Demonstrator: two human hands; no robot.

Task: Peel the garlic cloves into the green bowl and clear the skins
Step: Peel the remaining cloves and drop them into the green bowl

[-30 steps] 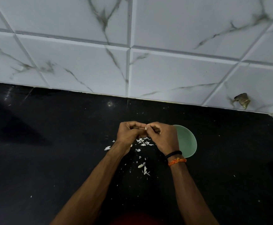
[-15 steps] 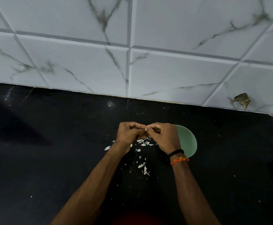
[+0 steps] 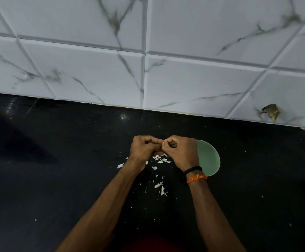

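Both hands are meeting above a black counter (image 3: pixel 57 179), fingertips together, with a small pale garlic clove (image 3: pixel 162 143) showing only as a sliver between them. The left hand (image 3: pixel 143 149) is curling its fingers inward, thumb and forefinger pinching the clove from the left side. The right hand (image 3: pixel 180 151) is likewise curled, its fingertips nipping at the same clove from the right; how much skin is on the clove is too small to tell. The green bowl (image 3: pixel 210 157) is sitting on the counter just beside and partly under the right hand, its rim showing to the right of the wrist; what lies inside it cannot be made out. White garlic skins (image 3: pixel 160 159) are lying scattered on the counter below the hands and trailing down between the forearms, with a stray flake (image 3: pixel 120 166) resting to the left of the left wrist. A black band (image 3: pixel 193 169) and an orange thread (image 3: pixel 197 178) are circling the right wrist. White marble-look tiles (image 3: pixel 93 70) are rising behind the counter, and one tile is bearing a chipped brown spot (image 3: pixel 270 112) at the far right
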